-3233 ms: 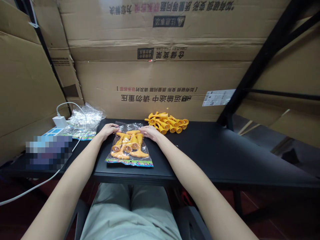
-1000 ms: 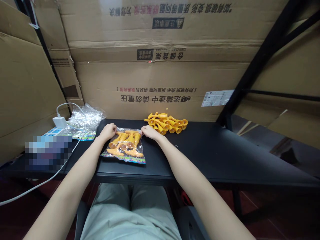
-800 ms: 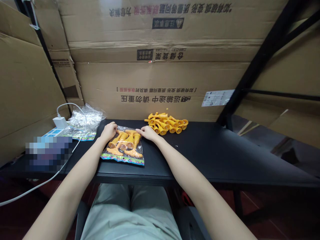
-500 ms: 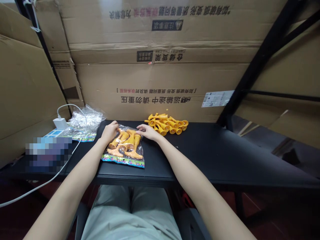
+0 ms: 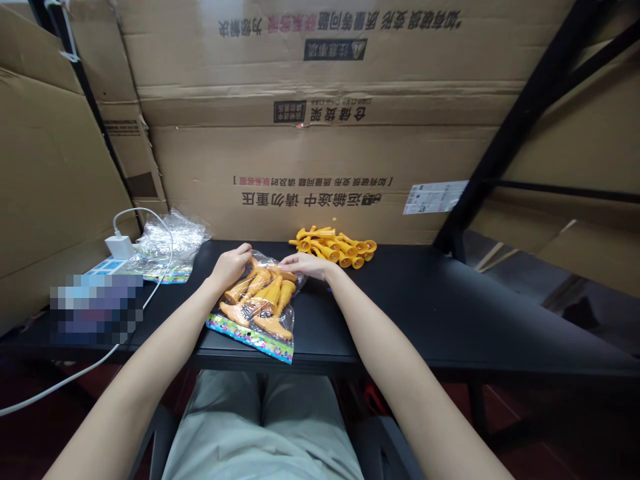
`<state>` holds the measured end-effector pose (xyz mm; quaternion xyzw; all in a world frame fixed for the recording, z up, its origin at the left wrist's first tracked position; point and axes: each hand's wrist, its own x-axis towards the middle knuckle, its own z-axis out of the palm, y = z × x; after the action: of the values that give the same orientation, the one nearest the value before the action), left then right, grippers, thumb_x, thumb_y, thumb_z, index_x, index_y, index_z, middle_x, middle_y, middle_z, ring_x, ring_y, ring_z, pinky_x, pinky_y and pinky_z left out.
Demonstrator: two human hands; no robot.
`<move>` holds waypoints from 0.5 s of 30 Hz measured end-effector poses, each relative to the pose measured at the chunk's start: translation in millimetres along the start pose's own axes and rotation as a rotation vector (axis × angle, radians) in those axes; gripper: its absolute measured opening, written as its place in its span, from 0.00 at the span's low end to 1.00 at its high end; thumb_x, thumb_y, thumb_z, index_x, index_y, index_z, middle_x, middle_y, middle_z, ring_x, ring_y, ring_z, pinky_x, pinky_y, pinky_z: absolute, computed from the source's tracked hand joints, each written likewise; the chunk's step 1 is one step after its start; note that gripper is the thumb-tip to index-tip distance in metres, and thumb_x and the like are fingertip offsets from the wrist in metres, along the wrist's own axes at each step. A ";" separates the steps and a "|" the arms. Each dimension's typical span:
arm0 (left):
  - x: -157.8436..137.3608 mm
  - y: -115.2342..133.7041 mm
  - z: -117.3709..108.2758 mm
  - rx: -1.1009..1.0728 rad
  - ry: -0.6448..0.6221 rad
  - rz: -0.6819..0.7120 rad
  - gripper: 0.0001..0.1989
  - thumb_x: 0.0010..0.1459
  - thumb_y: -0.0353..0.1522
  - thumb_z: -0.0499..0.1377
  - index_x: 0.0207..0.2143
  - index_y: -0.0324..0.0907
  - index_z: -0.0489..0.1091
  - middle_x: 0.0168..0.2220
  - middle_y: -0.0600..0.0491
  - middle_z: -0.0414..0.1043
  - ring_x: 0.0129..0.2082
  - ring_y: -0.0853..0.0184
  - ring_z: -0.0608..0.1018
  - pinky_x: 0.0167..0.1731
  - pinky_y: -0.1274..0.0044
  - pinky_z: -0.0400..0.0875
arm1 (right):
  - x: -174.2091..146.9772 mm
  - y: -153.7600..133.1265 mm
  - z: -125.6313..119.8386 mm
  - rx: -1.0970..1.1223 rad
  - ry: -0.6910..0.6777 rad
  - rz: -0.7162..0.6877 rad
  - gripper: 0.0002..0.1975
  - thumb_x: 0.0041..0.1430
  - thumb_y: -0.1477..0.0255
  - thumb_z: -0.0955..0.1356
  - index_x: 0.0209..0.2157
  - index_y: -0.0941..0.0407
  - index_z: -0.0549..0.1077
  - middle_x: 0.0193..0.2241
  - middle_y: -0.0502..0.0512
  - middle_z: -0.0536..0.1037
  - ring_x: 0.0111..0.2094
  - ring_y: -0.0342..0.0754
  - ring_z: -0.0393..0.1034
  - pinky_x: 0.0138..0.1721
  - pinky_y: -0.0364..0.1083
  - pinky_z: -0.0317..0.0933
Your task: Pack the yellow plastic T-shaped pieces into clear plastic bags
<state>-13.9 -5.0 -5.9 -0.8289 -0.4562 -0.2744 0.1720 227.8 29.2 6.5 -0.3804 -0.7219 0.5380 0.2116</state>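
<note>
A clear plastic bag [image 5: 250,340] with a colourful printed strip lies near the table's front edge, the strip toward me. Several orange, horn-shaped plastic pieces [image 5: 267,297] show through its film. My left hand [image 5: 231,267] pinches the bag's far left corner, fingers closed. At the far right side, my right hand [image 5: 311,265] has its thumb and fingers closed on the bag's edge. Its fingertips press near the topmost orange piece, partly hidden by film glare.
Loose yellow horn-shaped pieces [image 5: 345,247] are heaped by the cardboard wall [image 5: 320,153]. Clear plastic bags [image 5: 173,237] lie at the left, beside a white charger [image 5: 119,247] in a power strip. A white cable [image 5: 80,372] runs over the front edge. A blurred patch [image 5: 97,307] covers something there.
The bag has shifted toward me and a little right, turning slightly so its strip slants. Both hands have moved right with it, and the orange pieces inside have changed position.
</note>
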 end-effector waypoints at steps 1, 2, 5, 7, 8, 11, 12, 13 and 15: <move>0.1 1.3 -0.7 0.003 -0.007 0.000 0.12 0.54 0.22 0.48 0.29 0.41 0.70 0.43 0.51 0.71 0.34 0.71 0.75 0.31 0.82 0.65 | -1.1 -1.2 -0.4 0.062 -0.011 0.020 0.16 0.45 0.61 0.73 0.31 0.59 0.77 0.28 0.51 0.77 0.28 0.40 0.66 0.30 0.39 0.60; 0.2 2.5 -1.3 0.007 -0.014 0.001 0.13 0.54 0.22 0.48 0.30 0.41 0.70 0.44 0.51 0.71 0.34 0.71 0.75 0.32 0.82 0.65 | -1.9 -2.2 -0.7 0.126 -0.014 0.044 0.15 0.48 0.61 0.72 0.31 0.59 0.76 0.28 0.52 0.77 0.27 0.39 0.66 0.29 0.38 0.60; 0.5 4.9 -1.8 0.023 -0.032 0.016 0.13 0.55 0.22 0.48 0.31 0.41 0.70 0.45 0.51 0.71 0.35 0.71 0.75 0.33 0.82 0.65 | -0.8 -2.8 -1.1 0.302 -0.005 0.127 0.20 0.58 0.57 0.64 0.32 0.60 0.75 0.29 0.55 0.77 0.25 0.40 0.66 0.27 0.38 0.62; 0.7 5.4 -1.4 0.026 -0.036 0.025 0.13 0.54 0.22 0.48 0.31 0.41 0.70 0.45 0.51 0.71 0.35 0.71 0.75 0.33 0.82 0.65 | 2.5 -0.5 -1.2 0.386 0.034 0.157 0.23 0.60 0.55 0.60 0.32 0.61 0.74 0.28 0.56 0.77 0.23 0.40 0.67 0.25 0.38 0.62; 0.7 5.4 -1.1 0.022 -0.035 0.026 0.13 0.55 0.22 0.48 0.31 0.41 0.70 0.45 0.51 0.71 0.35 0.71 0.75 0.33 0.82 0.65 | 4.6 1.3 -1.4 0.412 0.073 0.154 0.24 0.61 0.55 0.60 0.32 0.61 0.74 0.28 0.57 0.77 0.23 0.40 0.67 0.24 0.38 0.63; 0.6 5.2 -0.7 -0.003 -0.026 0.025 0.12 0.55 0.22 0.48 0.31 0.41 0.70 0.45 0.51 0.71 0.35 0.70 0.75 0.33 0.81 0.65 | 10.1 7.2 -2.0 0.447 0.207 0.117 0.21 0.62 0.58 0.61 0.31 0.61 0.72 0.28 0.58 0.77 0.23 0.40 0.67 0.25 0.39 0.64; 0.6 5.1 -0.6 -0.009 -0.025 0.023 0.12 0.55 0.22 0.48 0.30 0.41 0.70 0.45 0.51 0.71 0.35 0.71 0.75 0.33 0.81 0.65 | 11.2 8.7 -2.0 0.449 0.235 0.104 0.19 0.62 0.60 0.62 0.31 0.61 0.72 0.28 0.58 0.77 0.23 0.40 0.68 0.25 0.39 0.65; 0.5 5.0 -0.6 -0.012 -0.026 0.021 0.12 0.55 0.22 0.48 0.30 0.41 0.70 0.44 0.51 0.71 0.35 0.71 0.75 0.33 0.81 0.65 | 11.7 9.9 -1.7 0.443 0.248 0.090 0.17 0.61 0.61 0.63 0.31 0.61 0.72 0.28 0.58 0.78 0.23 0.40 0.68 0.25 0.38 0.65; 0.3 4.8 -0.2 -0.016 -0.031 0.012 0.11 0.55 0.22 0.49 0.29 0.41 0.69 0.44 0.51 0.70 0.35 0.71 0.75 0.32 0.82 0.65 | 11.1 10.5 0.5 0.416 0.222 0.070 0.13 0.59 0.64 0.66 0.31 0.61 0.73 0.28 0.57 0.78 0.22 0.39 0.68 0.25 0.37 0.64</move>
<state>-9.7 -7.5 -5.7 -0.8369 -0.4518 -0.2641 0.1601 223.9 38.9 -4.7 -0.4102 -0.5540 0.6370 0.3451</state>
